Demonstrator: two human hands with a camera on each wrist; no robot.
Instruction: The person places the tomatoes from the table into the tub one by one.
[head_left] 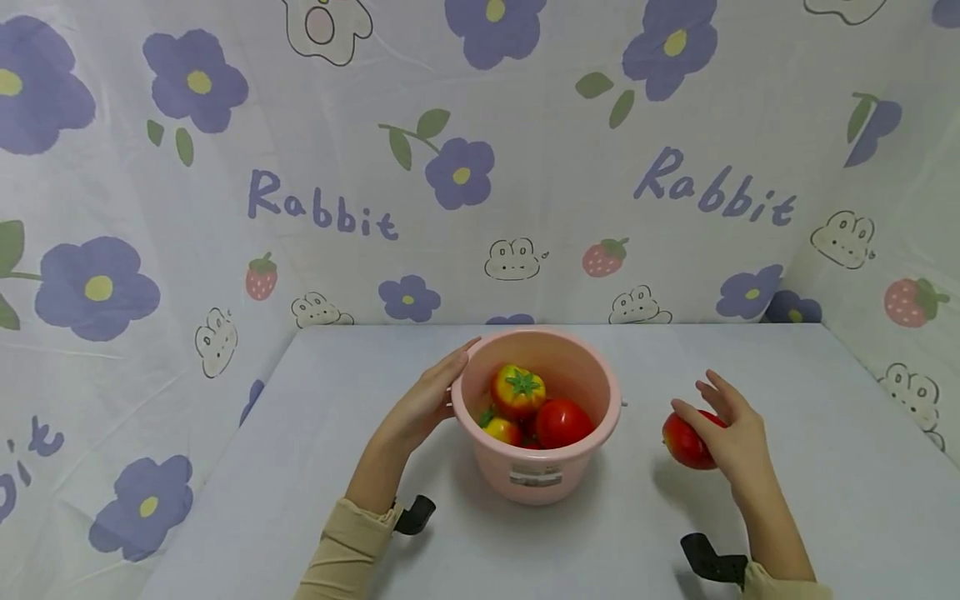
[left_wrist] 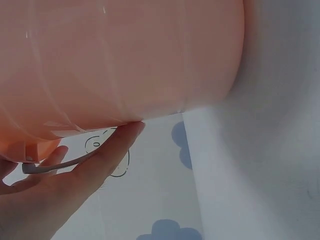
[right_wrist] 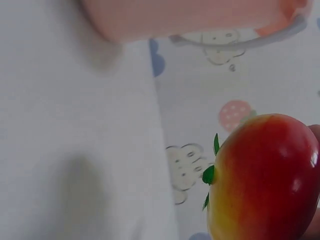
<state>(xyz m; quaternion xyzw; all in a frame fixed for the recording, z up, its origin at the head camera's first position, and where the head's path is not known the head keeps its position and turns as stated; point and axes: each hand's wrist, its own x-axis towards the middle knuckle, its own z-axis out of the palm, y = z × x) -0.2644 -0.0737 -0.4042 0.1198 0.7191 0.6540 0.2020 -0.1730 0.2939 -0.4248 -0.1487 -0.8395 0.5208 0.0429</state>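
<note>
A pink bucket stands upright on the table with several red and yellow tomatoes in it. One tomato shows a green star-shaped calyx on top; a plain red one lies beside it. My left hand rests against the bucket's left side near the rim, fingers mostly straight. In the left wrist view its fingertips touch the wall by the grey bucket handle. To the right of the bucket, my right hand grips a red and yellow tomato above the table, its green calyx facing left.
The white table runs back to a fabric wall printed with flowers, rabbits and strawberries. Similar fabric hangs at both sides. A label is on the bucket's front. Black wrist-worn pieces stick out near both sleeves.
</note>
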